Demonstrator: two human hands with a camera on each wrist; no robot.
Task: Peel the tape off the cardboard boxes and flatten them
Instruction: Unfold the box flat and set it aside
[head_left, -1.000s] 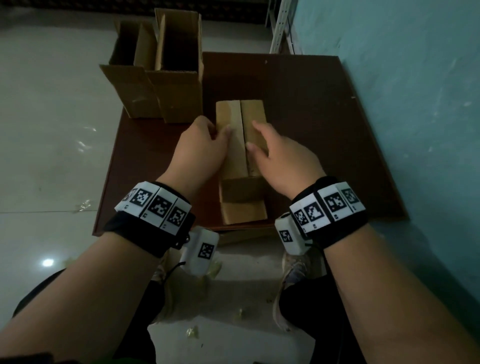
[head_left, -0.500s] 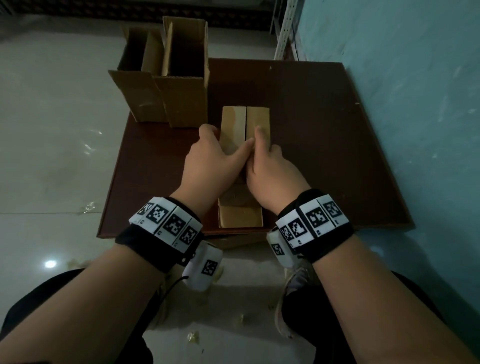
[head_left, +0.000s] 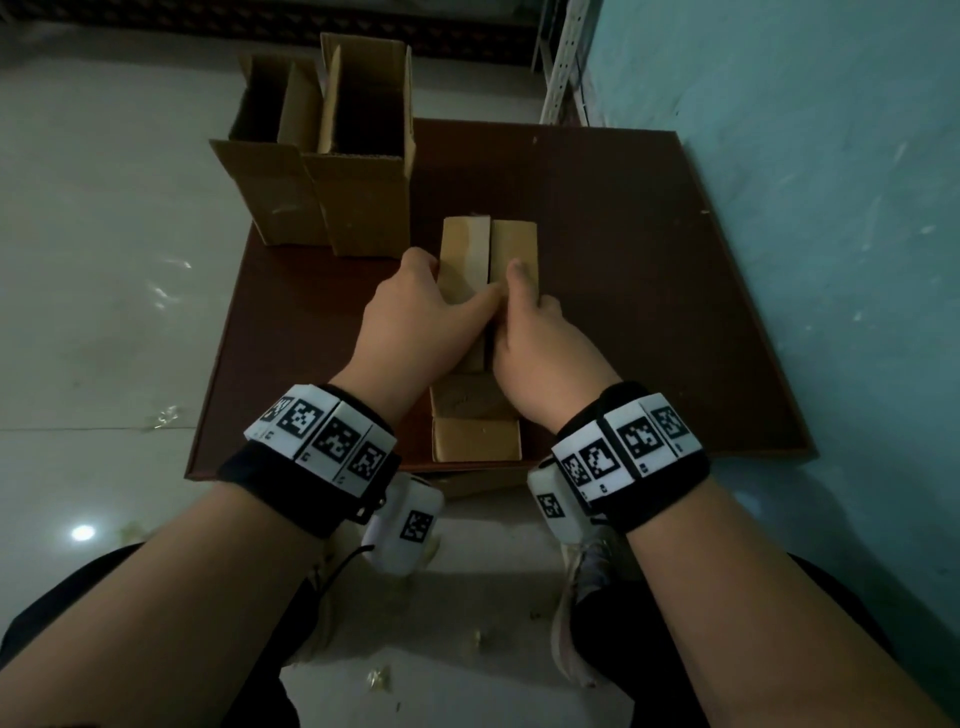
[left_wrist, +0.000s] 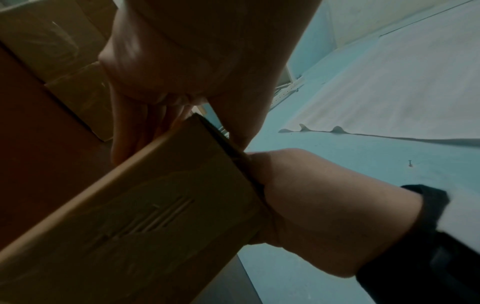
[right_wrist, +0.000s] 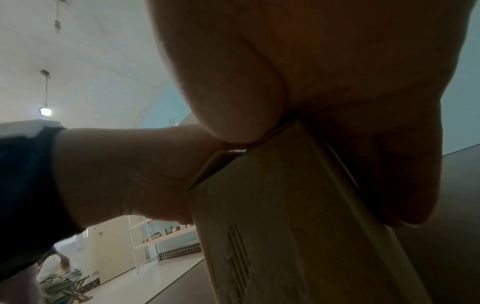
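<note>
A long cardboard box (head_left: 511, 244) lies flat on the brown board (head_left: 639, 312), its two top flaps meeting in a centre seam. My left hand (head_left: 428, 306) grips its left side, with the thumb stretched across the left flap to the seam. My right hand (head_left: 530, 322) grips the right side, its forefinger on the right flap and its thumb at the seam beside the left thumb. In the left wrist view the box (left_wrist: 155, 205) sits between the left hand's fingers (left_wrist: 130, 131) and the right hand (left_wrist: 324, 205). The right wrist view shows the box's end (right_wrist: 285, 226). No tape is visible.
Two open cardboard boxes (head_left: 280, 192) (head_left: 369, 171) stand upright at the board's back left corner. A teal wall (head_left: 805, 208) runs close along the board's right edge. A white metal shelf leg (head_left: 561, 62) stands behind. Small scraps (head_left: 166, 415) lie on the pale floor.
A second ago my hands rested apart on the two flaps. They have since closed in on the centre seam, thumbs meeting there. Over the last half second they barely moved.
</note>
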